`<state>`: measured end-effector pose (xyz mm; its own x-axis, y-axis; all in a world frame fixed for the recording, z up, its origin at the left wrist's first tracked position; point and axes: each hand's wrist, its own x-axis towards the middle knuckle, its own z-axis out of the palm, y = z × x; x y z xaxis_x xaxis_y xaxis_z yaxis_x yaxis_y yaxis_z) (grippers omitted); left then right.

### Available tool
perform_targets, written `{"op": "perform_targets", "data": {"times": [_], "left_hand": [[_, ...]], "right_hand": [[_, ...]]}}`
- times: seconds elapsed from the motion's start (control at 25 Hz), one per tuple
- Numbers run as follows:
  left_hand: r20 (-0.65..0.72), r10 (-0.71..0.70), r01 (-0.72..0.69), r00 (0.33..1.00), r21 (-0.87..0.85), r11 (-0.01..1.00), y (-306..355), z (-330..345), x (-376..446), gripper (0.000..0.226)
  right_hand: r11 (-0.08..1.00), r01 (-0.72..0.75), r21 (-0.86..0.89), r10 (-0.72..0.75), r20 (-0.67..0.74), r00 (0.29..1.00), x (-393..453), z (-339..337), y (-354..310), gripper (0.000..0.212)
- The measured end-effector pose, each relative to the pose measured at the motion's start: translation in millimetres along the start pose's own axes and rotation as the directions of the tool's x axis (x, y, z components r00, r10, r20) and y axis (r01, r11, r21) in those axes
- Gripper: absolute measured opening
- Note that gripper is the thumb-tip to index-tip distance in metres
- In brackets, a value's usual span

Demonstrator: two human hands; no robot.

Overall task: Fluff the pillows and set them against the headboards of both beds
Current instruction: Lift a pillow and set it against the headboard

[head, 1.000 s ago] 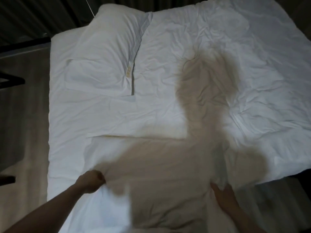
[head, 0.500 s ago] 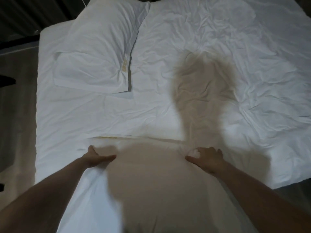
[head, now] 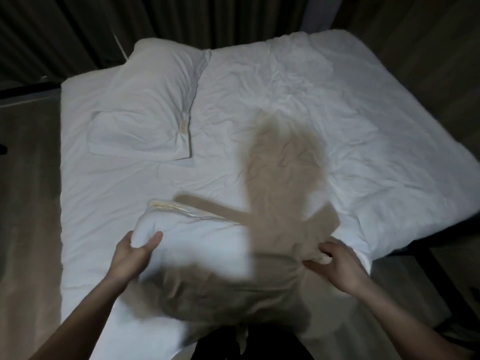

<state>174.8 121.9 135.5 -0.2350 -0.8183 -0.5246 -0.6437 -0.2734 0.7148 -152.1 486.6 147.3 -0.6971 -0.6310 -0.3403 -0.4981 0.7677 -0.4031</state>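
A white pillow (head: 207,245) is lifted off the near part of the bed (head: 109,188), blurred with motion and partly in my shadow. My left hand (head: 132,253) grips its left end, thumb over the top and fingers under. My right hand (head: 335,261) pinches the fabric at its right end. A second white pillow (head: 148,110) lies flat at the far left of the bed, near the dark wall behind it.
A rumpled white duvet (head: 350,105) covers the right side of the bed. Wooden floor (head: 28,203) runs along the left, with dark furniture at the left edge. Dark curtains (head: 181,19) hang behind the bed. A dark object sits at lower right.
Both hands went from pressing flat on the near pillow to gripping its two ends, and the pillow has come up off the sheet. The view has tilted up.
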Motion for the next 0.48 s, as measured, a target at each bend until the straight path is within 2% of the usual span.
{"op": "perform_targets", "data": {"times": [0.16, 0.28, 0.48], "left_hand": [[0.059, 0.168, -0.166, 0.984, -0.032, 0.986, 64.8, 17.2, -33.4, 0.041], [0.109, 0.326, -0.326, 0.939, -0.02, 0.945, 124.4, 48.4, -58.1, 0.035], [0.112, 0.442, -0.434, 0.89, -0.087, 0.897, 198.4, 120.5, -98.2, 0.025]], "right_hand": [[0.996, 0.087, -0.035, -0.091, -0.136, 0.987, -31.1, -31.6, 38.4, 0.05], [0.999, 0.03, -0.044, -0.041, -0.263, 0.964, -44.3, -52.4, 71.4, 0.064], [0.982, -0.086, 0.17, 0.123, -0.22, 0.968, -70.4, -85.6, 131.7, 0.062]]}}
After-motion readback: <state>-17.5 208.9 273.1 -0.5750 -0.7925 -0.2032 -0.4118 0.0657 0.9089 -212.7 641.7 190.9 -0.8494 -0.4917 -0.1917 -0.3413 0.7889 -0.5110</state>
